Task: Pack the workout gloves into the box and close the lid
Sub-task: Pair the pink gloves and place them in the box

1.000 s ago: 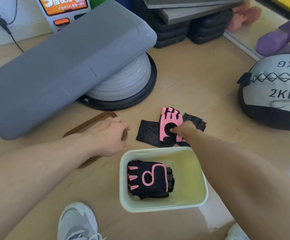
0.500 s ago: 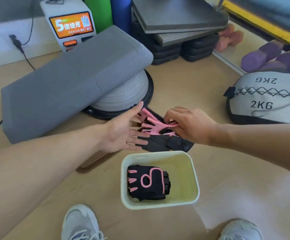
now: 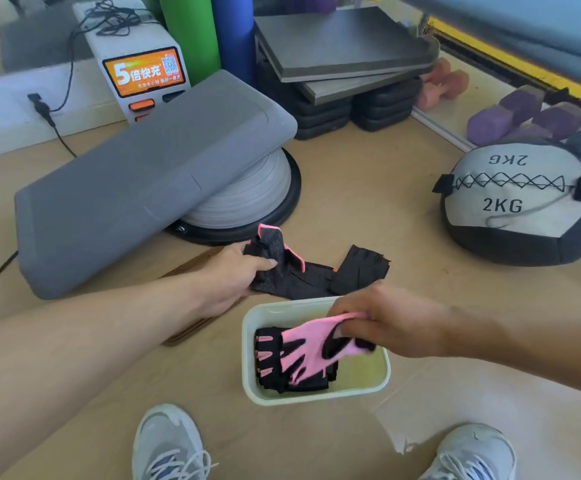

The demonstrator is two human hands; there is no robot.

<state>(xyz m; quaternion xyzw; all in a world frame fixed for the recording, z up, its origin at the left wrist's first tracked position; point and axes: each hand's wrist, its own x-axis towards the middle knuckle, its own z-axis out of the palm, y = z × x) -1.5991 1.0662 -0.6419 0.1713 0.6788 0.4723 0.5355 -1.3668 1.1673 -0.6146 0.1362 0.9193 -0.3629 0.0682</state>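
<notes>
A pale green box (image 3: 382,372) stands open on the floor between my feet. Inside it lies a black glove with pink trim (image 3: 269,355). My right hand (image 3: 391,322) is shut on a pink glove (image 3: 311,353) and holds it just over the box, above the black one. My left hand (image 3: 228,275) grips another black glove with a pink edge (image 3: 275,254) at the box's far side. One more black glove (image 3: 360,270) lies flat on the floor beyond the box. The brown lid (image 3: 187,332) lies on the floor under my left forearm, mostly hidden.
A grey step board (image 3: 143,181) leans on a balance dome (image 3: 247,195) behind the gloves. A 2KG medicine ball (image 3: 517,202) sits at the right. Purple dumbbells (image 3: 521,116), stacked step platforms (image 3: 344,64) and a charging kiosk (image 3: 143,74) line the back. My shoes (image 3: 168,445) flank the box.
My right hand carried the pink glove from the floor pile back over the box. My left hand closed on a black glove from the pile.
</notes>
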